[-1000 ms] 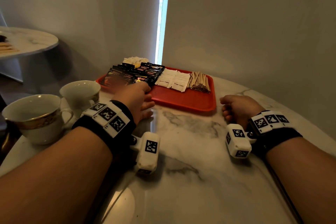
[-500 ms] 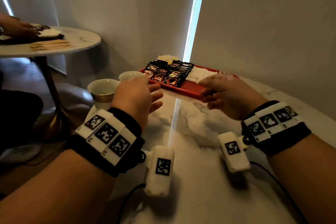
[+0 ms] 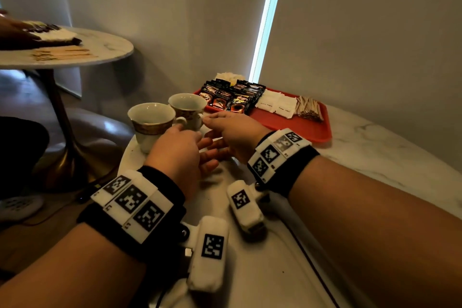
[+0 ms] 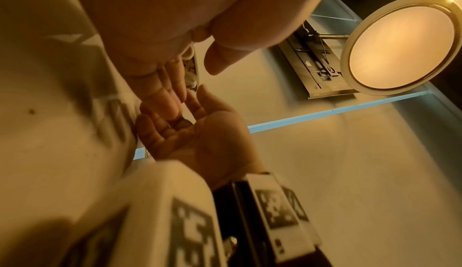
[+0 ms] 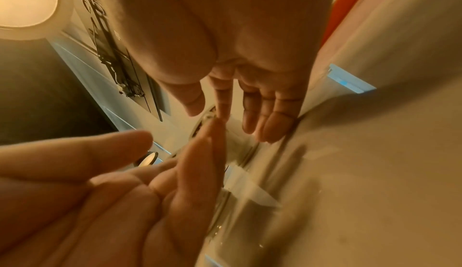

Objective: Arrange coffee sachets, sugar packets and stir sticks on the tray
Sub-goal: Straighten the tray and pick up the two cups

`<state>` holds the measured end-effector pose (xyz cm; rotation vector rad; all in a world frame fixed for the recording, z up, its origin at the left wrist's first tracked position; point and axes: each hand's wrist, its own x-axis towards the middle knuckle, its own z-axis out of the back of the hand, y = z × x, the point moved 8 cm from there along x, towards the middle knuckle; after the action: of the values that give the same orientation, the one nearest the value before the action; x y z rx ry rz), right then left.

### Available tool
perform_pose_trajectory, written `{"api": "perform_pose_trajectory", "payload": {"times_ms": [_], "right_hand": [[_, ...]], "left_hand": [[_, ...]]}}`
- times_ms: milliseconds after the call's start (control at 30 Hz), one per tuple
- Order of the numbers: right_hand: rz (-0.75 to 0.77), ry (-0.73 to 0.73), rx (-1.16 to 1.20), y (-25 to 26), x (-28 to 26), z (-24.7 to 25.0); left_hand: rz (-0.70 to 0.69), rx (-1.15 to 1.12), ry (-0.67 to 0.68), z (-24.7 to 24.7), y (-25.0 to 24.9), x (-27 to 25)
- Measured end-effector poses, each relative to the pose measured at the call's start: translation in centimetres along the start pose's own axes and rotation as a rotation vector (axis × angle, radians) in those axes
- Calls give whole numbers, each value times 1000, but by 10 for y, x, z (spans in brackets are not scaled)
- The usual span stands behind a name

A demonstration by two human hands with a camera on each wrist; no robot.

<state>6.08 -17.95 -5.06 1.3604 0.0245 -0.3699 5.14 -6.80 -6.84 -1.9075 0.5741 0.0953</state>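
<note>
Two hands, the left hand [image 3: 180, 150] and right hand [image 3: 235, 132], hover with fingers released and grasping nothing beside two cups [image 3: 152, 120] on the marble surface [image 3: 375, 157], while coffee sachets [image 3: 232, 97], sugar packets [image 3: 277, 105] and stir sticks [image 3: 308, 109] lie on the red tray [image 3: 300, 127].

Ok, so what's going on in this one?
A person sits at a marble table with both hands near two teacups. The left hand and right hand are open and hold nothing, their fingers meeting beside the cup handles. On the red tray behind them, the coffee sachets, sugar packets and stir sticks already lie in side-by-side groups, so the arranging looks done.
</note>
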Motion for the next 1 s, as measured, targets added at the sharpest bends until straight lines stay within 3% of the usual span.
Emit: {"api": "perform_pose_trajectory", "payload": {"times_ms": [233,400,567,800,1000], "right_hand": [[22,-3,13,1,17,-9],[48,3,19,4,22,-14],[30,-41,236,2,11,5],[121,-197,439,-3,-37,127],[250,-528,547,-22,-91,261]], "left_hand": [[-23,47,56,-4,-4,12],[-51,39,15,5,-7,28],[-198,140,86,11,-21,33],[-172,126,80,-35,-50,37],[-212,138,269,-148,-59,40]]}}
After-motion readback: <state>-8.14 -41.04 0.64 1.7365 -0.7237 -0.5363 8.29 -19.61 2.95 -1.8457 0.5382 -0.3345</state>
